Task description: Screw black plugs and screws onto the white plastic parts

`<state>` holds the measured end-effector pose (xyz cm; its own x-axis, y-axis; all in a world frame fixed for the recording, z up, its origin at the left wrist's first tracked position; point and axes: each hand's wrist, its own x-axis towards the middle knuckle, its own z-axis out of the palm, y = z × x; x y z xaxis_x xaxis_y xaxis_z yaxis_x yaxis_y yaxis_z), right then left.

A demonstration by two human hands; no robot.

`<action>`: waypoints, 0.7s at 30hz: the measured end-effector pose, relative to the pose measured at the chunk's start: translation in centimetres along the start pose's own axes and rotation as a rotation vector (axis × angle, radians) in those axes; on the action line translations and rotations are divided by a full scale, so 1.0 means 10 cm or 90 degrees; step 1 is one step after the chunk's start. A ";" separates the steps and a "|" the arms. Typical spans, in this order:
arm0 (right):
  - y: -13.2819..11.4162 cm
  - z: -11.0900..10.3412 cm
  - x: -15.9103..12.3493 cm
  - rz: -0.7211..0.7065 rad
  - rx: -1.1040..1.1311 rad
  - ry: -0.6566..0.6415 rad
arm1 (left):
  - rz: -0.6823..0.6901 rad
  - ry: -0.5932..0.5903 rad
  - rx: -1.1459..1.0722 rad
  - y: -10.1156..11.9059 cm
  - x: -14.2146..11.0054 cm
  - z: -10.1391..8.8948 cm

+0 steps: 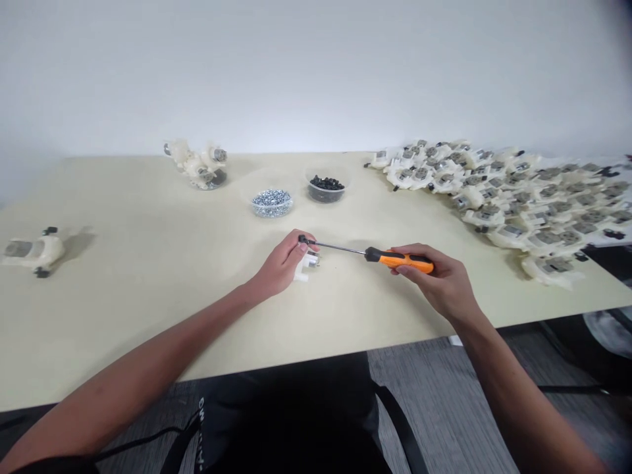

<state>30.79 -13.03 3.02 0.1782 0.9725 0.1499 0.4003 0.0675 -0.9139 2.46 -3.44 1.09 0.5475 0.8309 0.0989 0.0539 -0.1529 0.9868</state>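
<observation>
Pale desk (pixel 148 316), white wall (pixel 316 79) behind. Small white unit (pixel 300 267) sits about midway between front and back edges, in the left hand (pixel 277 264), fingers closed round it, thumb by the black part (pixel 302 239). Right hand (pixel 437 273) wrapped round orange screwdriver (pixel 411 262), tip at the black part. Unit looks light, stiff, maybe slick plastic; grip the body, easy on thin projections.

Bright, diffuse light fills pale wall (pixel 316 79) and counter (pixel 148 283); soft shadow lies right of lone cream part (pixel 37 252). Dark clothing (pixel 291 415) reads near-black, detail lost. Upper-right corner darkens.
</observation>
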 end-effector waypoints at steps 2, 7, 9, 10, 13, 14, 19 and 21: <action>-0.01 0.00 -0.01 -0.001 -0.015 0.002 | -0.005 -0.005 -0.008 0.00 0.00 0.00; 0.05 -0.02 0.00 -0.007 -0.037 0.023 | 0.001 0.028 -0.039 -0.02 0.04 -0.01; 0.13 -0.02 0.03 -0.007 -0.062 0.052 | 0.005 0.053 -0.081 -0.04 0.07 -0.03; 0.17 -0.03 0.04 -0.006 -0.080 0.064 | 0.001 0.065 -0.107 -0.06 0.08 -0.04; 0.31 -0.01 0.10 -0.015 -0.156 0.073 | -0.040 0.083 -0.180 -0.10 0.10 -0.08; 0.35 0.00 0.13 -0.028 -0.189 0.066 | -0.056 0.081 -0.191 -0.10 0.10 -0.09; 0.27 0.17 0.22 -0.162 -0.401 0.034 | -0.078 0.040 -0.134 -0.04 0.07 -0.09; 0.04 0.33 0.25 -0.226 -0.433 0.057 | -0.070 0.017 -0.097 -0.01 0.05 -0.07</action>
<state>28.46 -9.86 1.76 -0.0031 0.8947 0.4467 0.9061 0.1915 -0.3772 2.13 -2.67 1.14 0.5233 0.8521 -0.0091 -0.0158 0.0204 0.9997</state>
